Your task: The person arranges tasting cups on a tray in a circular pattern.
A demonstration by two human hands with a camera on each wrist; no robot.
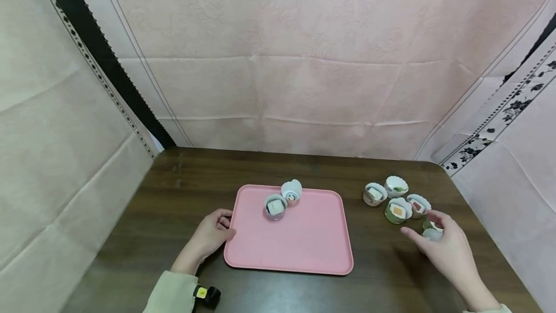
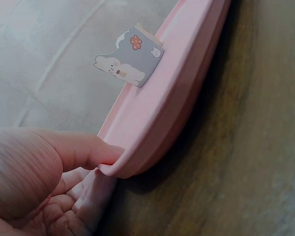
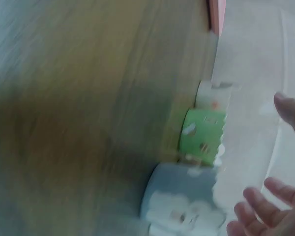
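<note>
My left hand (image 1: 211, 234) pinches the left rim of a pink tray (image 1: 299, 255), thumb on top and fingers curled beneath, as the left wrist view shows. Two small paper baking cups stand on the tray near its far edge: a grey one (image 1: 275, 210) with a pale block inside and a white-rimmed one (image 1: 292, 191). On the right, my right hand (image 1: 449, 250) reaches over a grey-blue cup (image 3: 182, 196), thumb and fingers spread apart. That cup is partly covered by the hand in the head view. Beside it stands a green cup (image 3: 202, 135).
More paper cups cluster on the brown wooden table (image 1: 182, 177), among them a green one (image 1: 397, 211), a white-rimmed one (image 1: 396, 186) and a brownish one (image 1: 373, 195). Pale cloth (image 1: 304, 100) hangs behind the table and along both sides.
</note>
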